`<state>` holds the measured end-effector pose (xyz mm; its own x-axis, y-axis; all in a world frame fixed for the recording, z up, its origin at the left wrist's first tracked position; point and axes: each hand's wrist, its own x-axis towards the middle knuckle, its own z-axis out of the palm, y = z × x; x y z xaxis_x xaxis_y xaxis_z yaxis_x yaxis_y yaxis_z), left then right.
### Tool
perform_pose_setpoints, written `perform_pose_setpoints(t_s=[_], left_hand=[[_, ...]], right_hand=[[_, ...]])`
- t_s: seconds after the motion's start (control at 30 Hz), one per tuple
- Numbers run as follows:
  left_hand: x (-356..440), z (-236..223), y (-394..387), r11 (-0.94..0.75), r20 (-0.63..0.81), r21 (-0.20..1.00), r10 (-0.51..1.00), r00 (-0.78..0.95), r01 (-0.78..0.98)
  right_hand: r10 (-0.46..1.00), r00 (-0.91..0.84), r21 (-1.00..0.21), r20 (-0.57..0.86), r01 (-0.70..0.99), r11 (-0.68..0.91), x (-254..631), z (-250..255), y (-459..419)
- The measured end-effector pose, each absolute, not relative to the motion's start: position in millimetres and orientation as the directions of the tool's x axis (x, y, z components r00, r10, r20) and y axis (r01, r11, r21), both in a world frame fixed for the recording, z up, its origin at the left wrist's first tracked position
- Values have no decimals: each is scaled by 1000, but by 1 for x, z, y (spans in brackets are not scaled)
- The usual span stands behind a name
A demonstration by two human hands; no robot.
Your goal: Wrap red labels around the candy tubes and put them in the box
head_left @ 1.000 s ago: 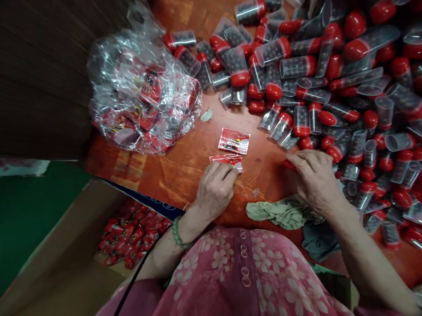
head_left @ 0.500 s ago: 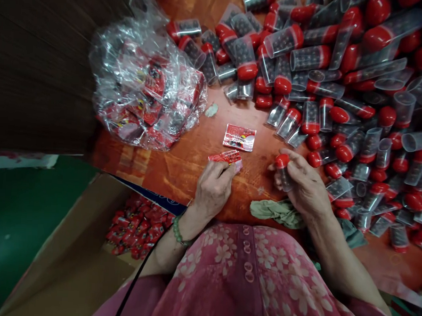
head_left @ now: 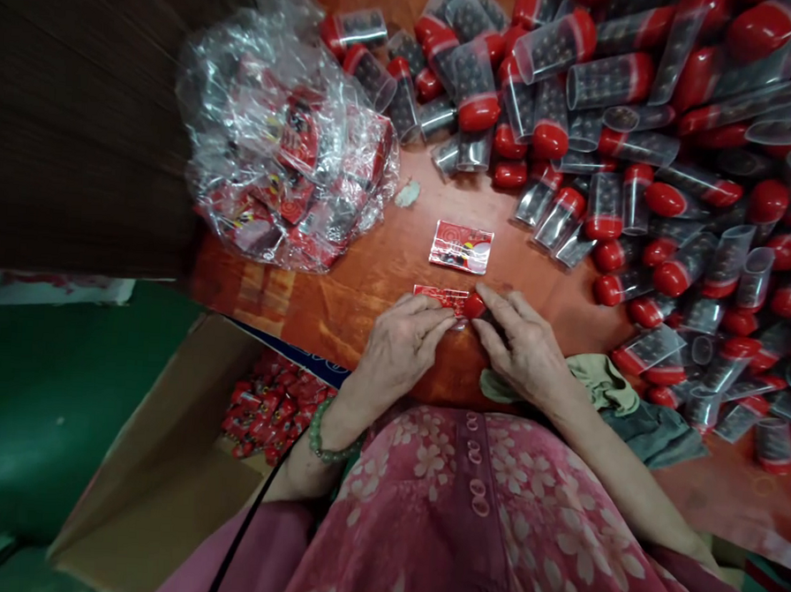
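Observation:
My left hand (head_left: 401, 342) pinches a red printed plastic sleeve (head_left: 428, 292) near the table's front edge. My right hand (head_left: 526, 345) grips a red-capped container (head_left: 474, 305); only its rounded red end shows at the sleeve's right end. Fingers hide the rest, so I cannot tell whether the container is inside the sleeve. Just beyond both hands, another flat red printed sleeve (head_left: 462, 247) lies on the orange-brown table (head_left: 362, 294). A pale green cloth (head_left: 600, 382) is beside my right forearm.
Clear containers with red ends (head_left: 605, 205) are heaped across the right and back. At left, a clear plastic bag (head_left: 290, 158) holds red printed sleeves. Below the table edge, a cardboard box (head_left: 161, 460) contains many red wrapped pieces (head_left: 274, 409).
My right hand has moved left with the red-capped container, bringing it against the sleeve in my left hand. The view has shifted slightly.

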<state>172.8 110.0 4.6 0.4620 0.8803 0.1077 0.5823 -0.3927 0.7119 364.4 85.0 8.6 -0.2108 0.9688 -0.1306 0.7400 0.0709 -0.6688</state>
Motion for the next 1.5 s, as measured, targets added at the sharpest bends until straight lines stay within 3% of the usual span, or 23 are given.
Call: perform_pose_setpoints(t_s=[0.13, 0.33, 0.47, 0.93, 1.17, 1.5], left_hand=[[170, 7, 118, -334, 39, 749, 884, 465, 572], [168, 4, 116, -283, 108, 819, 931, 350, 499], [168, 8, 112, -261, 134, 871, 941, 310, 416], [164, 15, 104, -259, 126, 921, 905, 407, 290], [163, 11, 99, -303, 106, 886, 870, 482, 350], [160, 9, 103, -313, 106, 897, 838, 535, 312]], right_hand=[[971, -193, -638, -141, 768, 60, 366, 9, 85], [988, -91, -857, -125, 511, -61, 383, 7, 86], [990, -73, -907, -122, 414, -81, 390, 20, 82], [917, -398, -807, 29, 532, 257, 389, 44, 75], [803, -558, -589, -208, 727, 353, 389, 52, 76], [789, -520, -595, -328, 762, 255, 404, 73, 84]])
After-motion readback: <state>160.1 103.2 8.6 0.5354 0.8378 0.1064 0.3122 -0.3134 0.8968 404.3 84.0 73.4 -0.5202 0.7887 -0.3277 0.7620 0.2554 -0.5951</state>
